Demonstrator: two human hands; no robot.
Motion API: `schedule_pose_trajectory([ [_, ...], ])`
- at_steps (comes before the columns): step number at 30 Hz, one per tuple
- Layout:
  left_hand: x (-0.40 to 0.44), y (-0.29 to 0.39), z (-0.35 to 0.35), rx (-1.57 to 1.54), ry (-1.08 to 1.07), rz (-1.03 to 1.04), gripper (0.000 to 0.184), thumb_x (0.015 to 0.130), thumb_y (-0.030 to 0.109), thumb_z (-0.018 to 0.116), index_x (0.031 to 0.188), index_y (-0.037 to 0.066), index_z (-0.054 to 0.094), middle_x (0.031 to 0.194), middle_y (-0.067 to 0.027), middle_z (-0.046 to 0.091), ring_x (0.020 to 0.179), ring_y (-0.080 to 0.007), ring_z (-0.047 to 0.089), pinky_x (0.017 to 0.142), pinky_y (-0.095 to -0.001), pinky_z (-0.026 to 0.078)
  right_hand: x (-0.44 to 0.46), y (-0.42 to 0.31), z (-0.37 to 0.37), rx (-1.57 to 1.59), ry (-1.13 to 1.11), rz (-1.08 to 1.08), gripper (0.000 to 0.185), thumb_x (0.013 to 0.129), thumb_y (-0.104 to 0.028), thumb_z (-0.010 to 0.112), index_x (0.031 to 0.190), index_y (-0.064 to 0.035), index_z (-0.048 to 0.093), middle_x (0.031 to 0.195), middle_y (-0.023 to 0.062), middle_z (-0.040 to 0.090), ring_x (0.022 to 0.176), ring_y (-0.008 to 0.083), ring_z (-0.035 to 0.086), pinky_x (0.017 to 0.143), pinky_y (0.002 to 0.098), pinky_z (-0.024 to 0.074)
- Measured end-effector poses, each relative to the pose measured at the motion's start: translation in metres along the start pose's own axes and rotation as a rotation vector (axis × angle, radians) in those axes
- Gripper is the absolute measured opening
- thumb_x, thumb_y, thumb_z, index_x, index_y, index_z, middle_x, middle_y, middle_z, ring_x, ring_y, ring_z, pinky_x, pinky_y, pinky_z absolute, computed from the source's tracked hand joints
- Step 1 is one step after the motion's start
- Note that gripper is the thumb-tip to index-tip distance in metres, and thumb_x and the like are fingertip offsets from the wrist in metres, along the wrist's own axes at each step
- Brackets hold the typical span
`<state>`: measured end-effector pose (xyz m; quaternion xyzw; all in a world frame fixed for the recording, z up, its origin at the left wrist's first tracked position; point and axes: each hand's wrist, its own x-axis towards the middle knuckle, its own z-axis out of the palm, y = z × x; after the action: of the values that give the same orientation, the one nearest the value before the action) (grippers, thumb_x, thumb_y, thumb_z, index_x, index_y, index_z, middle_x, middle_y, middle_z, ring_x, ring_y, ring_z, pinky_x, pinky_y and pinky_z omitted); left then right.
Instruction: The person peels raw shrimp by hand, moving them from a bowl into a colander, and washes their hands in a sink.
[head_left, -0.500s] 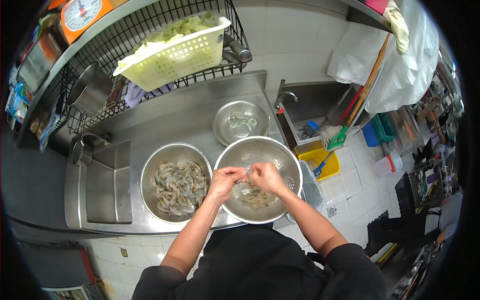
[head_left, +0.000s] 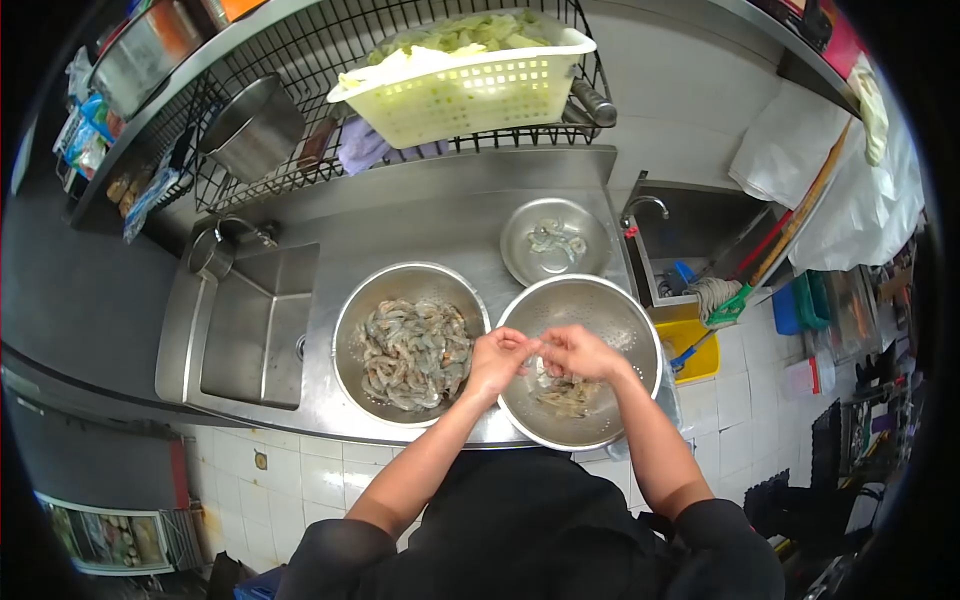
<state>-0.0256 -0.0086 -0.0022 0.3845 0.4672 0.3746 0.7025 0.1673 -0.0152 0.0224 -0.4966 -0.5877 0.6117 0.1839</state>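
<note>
My left hand (head_left: 500, 360) and my right hand (head_left: 580, 352) meet over a perforated steel colander (head_left: 632, 325). Both have their fingers pinched together on a small shrimp, mostly hidden by the fingertips. Below them, a pile of pale brownish shrimp shells (head_left: 568, 398) lies in the colander. To the left stands a large steel bowl (head_left: 347, 330) heaped with grey, unpeeled shrimp (head_left: 415, 352). Behind the colander, a smaller steel bowl (head_left: 518, 255) holds a few peeled-looking shrimp (head_left: 556, 240).
A sink (head_left: 255, 350) with a tap is at the left of the steel counter (head_left: 420, 220). Above, a wire rack carries a pale basket (head_left: 470, 100) of cut greens and a metal pot (head_left: 255, 130). Right of the counter are a yellow bucket (head_left: 700, 362) and mop handles.
The view has shifted, so the counter and bowls appear farther right. My hands stay together over the colander, and the shrimp between them shows less than before.
</note>
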Motion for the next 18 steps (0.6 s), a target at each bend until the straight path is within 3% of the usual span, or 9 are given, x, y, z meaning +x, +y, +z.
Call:
schedule_pose_trajectory([
  [2,0.007,0.006,-0.019,0.202,0.101,0.084,0.019,0.087,0.016,0.071,0.093,-0.001,0.064,0.075,-0.0053,0.064,0.061,-0.0097,0.061,0.053,-0.0228,0.051,0.023,-0.004,-0.014,0.015,-0.023,0.018,0.030,0.096,-0.021,0.057,0.118,-0.0012,0.052,0.084,0.0071,0.063,0.061,0.0121,0.059,0.049,0.0276,0.0469],
  [4,0.015,0.018,-0.051,0.425,0.257,0.288,0.021,0.090,0.020,0.066,0.090,-0.001,0.066,0.072,-0.0064,0.064,0.058,-0.0098,0.060,0.053,-0.0265,0.050,0.045,-0.008,-0.016,0.628,0.495,-0.183,0.026,0.097,-0.019,0.054,0.113,0.0019,0.054,0.085,0.0112,0.062,0.062,0.0149,0.062,0.048,0.0283,0.0482],
  [6,0.023,0.022,-0.100,1.041,0.443,0.561,0.016,0.087,0.013,0.061,0.091,0.001,0.069,0.085,-0.0163,0.071,0.070,-0.0303,0.068,0.063,-0.0418,0.053,0.059,-0.009,-0.018,0.629,0.612,-0.153,0.025,0.097,-0.018,0.053,0.111,0.0030,0.055,0.085,0.0128,0.062,0.063,0.0163,0.063,0.048,0.0287,0.0491],
  [8,0.030,0.015,-0.152,1.654,0.472,0.432,0.017,0.083,0.014,0.060,0.092,0.008,0.072,0.082,-0.0150,0.070,0.087,-0.0351,0.064,0.083,-0.0444,0.050,0.061,-0.011,-0.013,0.624,0.731,-0.120,0.025,0.097,-0.017,0.052,0.110,0.0040,0.055,0.086,0.0145,0.062,0.065,0.0178,0.064,0.048,0.0291,0.0500],
  [10,0.030,0.009,-0.181,1.739,0.485,0.431,0.017,0.080,0.014,0.062,0.093,0.008,0.072,0.086,-0.0161,0.069,0.090,-0.0359,0.062,0.087,-0.0440,0.048,0.051,-0.012,0.006,0.380,0.442,-0.113,0.027,0.096,-0.017,0.053,0.113,0.0032,0.055,0.086,0.0132,0.063,0.065,0.0178,0.064,0.049,0.0289,0.0504],
  [11,0.031,0.009,-0.191,1.797,0.337,0.323,0.019,0.080,0.012,0.059,0.094,0.008,0.072,0.089,-0.0164,0.069,0.095,-0.0351,0.062,0.087,-0.0451,0.048,0.052,-0.007,0.012,0.257,0.367,-0.077,0.026,0.094,-0.017,0.055,0.109,0.0037,0.059,0.086,0.0130,0.066,0.067,0.0191,0.065,0.054,0.0328,0.0523],
  [12,0.032,0.011,-0.199,1.849,0.182,0.214,0.022,0.080,0.010,0.055,0.095,0.008,0.071,0.093,-0.0168,0.070,0.100,-0.0342,0.061,0.088,-0.0462,0.048,0.050,-0.005,0.022,0.260,0.372,-0.076,0.026,0.094,-0.017,0.055,0.109,0.0037,0.059,0.086,0.0130,0.066,0.067,0.0191,0.065,0.054,0.0328,0.0523],
  [13,0.028,0.015,-0.201,1.773,0.181,0.270,0.022,0.079,0.015,0.065,0.097,0.005,0.069,0.090,-0.0191,0.068,0.092,-0.0378,0.062,0.086,-0.0464,0.048,0.048,-0.006,0.035,0.111,0.402,-0.146,0.024,0.093,-0.016,0.055,0.106,0.0036,0.061,0.084,0.0135,0.067,0.067,0.0198,0.065,0.058,0.0349,0.0525],
  [18,0.008,0.021,-0.189,1.633,0.201,0.193,0.020,0.081,0.014,0.064,0.097,0.002,0.068,0.091,-0.0218,0.067,0.093,-0.0424,0.062,0.085,-0.0480,0.049,0.032,-0.033,0.066,-0.131,0.388,-0.309,0.020,0.091,-0.014,0.056,0.097,0.0030,0.064,0.080,0.0182,0.068,0.070,0.0278,0.067,0.069,0.0400,0.0516],
])
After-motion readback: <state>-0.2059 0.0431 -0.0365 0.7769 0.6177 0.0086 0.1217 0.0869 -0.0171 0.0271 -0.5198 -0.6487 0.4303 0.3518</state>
